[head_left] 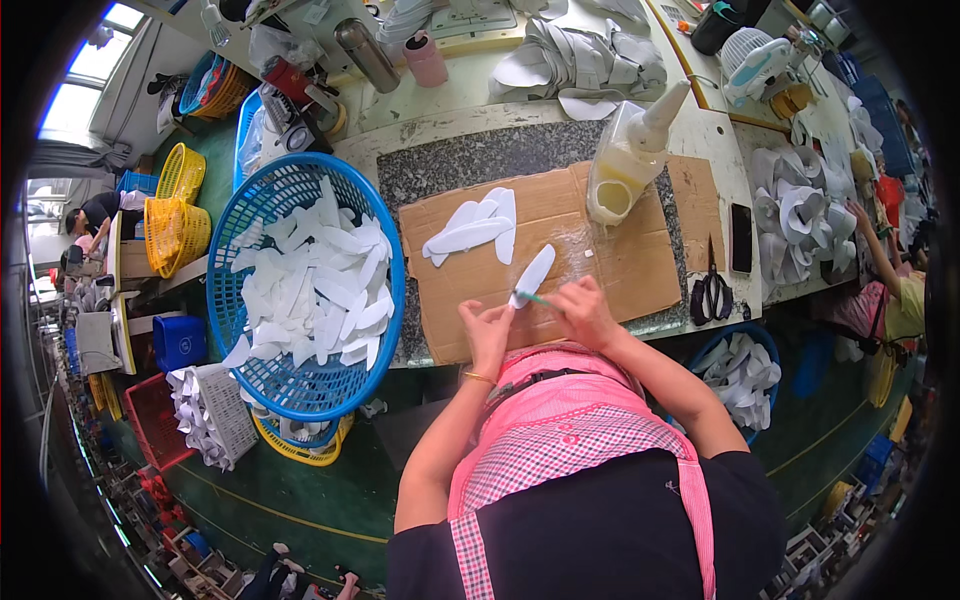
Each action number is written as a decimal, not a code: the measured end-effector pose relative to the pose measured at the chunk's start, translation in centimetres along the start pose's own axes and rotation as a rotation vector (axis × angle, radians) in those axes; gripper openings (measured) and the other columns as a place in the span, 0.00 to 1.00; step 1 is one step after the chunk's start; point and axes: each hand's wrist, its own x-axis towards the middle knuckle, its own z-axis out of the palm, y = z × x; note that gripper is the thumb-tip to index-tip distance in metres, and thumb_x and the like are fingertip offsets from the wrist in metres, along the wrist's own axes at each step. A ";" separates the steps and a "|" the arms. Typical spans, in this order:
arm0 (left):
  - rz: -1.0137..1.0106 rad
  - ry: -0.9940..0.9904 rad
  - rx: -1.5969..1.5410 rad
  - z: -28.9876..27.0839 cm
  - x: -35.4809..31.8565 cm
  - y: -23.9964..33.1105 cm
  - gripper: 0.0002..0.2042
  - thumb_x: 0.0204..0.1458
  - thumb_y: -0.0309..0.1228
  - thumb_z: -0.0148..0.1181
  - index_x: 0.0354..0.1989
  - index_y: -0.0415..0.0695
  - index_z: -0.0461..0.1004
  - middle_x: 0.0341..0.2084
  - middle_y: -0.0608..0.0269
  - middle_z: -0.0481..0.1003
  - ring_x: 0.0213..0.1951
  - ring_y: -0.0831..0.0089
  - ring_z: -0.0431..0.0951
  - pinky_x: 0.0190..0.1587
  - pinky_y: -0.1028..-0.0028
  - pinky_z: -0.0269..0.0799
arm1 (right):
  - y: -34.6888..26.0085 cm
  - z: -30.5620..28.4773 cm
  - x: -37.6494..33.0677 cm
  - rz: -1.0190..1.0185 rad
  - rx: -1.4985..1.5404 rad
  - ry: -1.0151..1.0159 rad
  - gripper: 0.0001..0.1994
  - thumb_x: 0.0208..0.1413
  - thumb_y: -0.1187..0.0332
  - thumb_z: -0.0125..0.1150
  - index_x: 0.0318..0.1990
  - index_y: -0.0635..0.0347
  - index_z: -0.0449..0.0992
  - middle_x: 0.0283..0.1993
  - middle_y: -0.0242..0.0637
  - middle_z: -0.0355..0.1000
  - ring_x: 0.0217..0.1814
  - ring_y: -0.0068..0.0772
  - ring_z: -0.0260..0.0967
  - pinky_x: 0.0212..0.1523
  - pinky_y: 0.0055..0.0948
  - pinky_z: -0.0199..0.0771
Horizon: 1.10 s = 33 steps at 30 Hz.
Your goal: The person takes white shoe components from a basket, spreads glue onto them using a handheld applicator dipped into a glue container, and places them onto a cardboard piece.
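Observation:
My left hand (487,332) pinches the near end of a white, elongated oval piece (536,272) over a sheet of brown cardboard (560,210). In my right hand (584,312) is a thin green-handled brush (533,298), its tip against the piece near my left fingertips; the tip itself is too small to make out. A small overlapping group of similar white pieces (474,230) lies farther off on the cardboard. Beyond my right hand stands a translucent bottle (628,165) with a cone-shaped spout, a pale liquid in it and an opening cut in its side.
Left of the cardboard, a blue basket (390,200) holds many white pieces. Scissors (711,296) and a black phone (740,238) lie at the right. White parts (580,65) are stacked at the back, near a pink cup (425,60) and a metal flask (365,55). Another person's arm (877,255) shows far right.

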 end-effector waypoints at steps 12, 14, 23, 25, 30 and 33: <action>0.561 0.671 0.367 -8.9 -0.6 15.6 0.20 0.53 0.23 0.69 0.41 0.44 0.59 0.37 0.59 0.79 0.32 0.80 0.73 0.31 0.81 0.65 | 5.3 -6.0 0.6 0.476 -0.145 0.405 0.04 0.61 0.73 0.60 0.41 0.58 0.80 0.31 0.35 0.71 0.31 0.36 0.62 0.37 0.34 0.61; 0.558 0.763 0.347 -11.9 0.1 17.1 0.18 0.53 0.23 0.68 0.42 0.44 0.60 0.42 0.56 0.79 0.33 0.77 0.76 0.33 0.79 0.67 | 5.5 -6.3 1.0 0.471 -0.148 0.402 0.04 0.61 0.73 0.60 0.41 0.59 0.79 0.31 0.35 0.71 0.30 0.35 0.61 0.35 0.33 0.61; 0.901 0.522 1.176 -8.7 3.5 12.6 0.25 0.52 0.18 0.54 0.61 0.42 0.67 0.63 0.54 0.69 0.68 0.58 0.62 0.61 0.57 0.59 | 8.1 -8.1 3.4 0.397 -0.416 0.272 0.05 0.63 0.70 0.59 0.41 0.57 0.79 0.31 0.33 0.71 0.30 0.35 0.66 0.42 0.33 0.60; 0.933 0.128 1.133 -6.5 5.3 9.7 0.23 0.52 0.20 0.56 0.59 0.41 0.70 0.61 0.53 0.71 0.64 0.57 0.67 0.61 0.60 0.63 | 7.8 -7.9 3.3 0.467 -0.332 0.347 0.05 0.63 0.69 0.59 0.40 0.57 0.79 0.30 0.33 0.71 0.29 0.34 0.66 0.42 0.33 0.60; 0.871 0.314 1.214 -5.2 10.0 5.1 0.14 0.55 0.29 0.62 0.49 0.40 0.77 0.50 0.57 0.79 0.56 0.59 0.75 0.55 0.60 0.70 | 6.2 -8.3 2.7 0.533 -0.206 0.477 0.05 0.63 0.69 0.60 0.40 0.58 0.79 0.30 0.33 0.70 0.27 0.32 0.64 0.40 0.33 0.60; 0.936 0.045 1.312 -5.7 9.0 4.9 0.11 0.55 0.31 0.63 0.44 0.42 0.78 0.40 0.60 0.81 0.48 0.60 0.78 0.49 0.59 0.72 | 6.0 -8.3 1.5 0.565 -0.182 0.494 0.04 0.63 0.69 0.60 0.39 0.59 0.79 0.30 0.33 0.71 0.27 0.31 0.63 0.39 0.31 0.60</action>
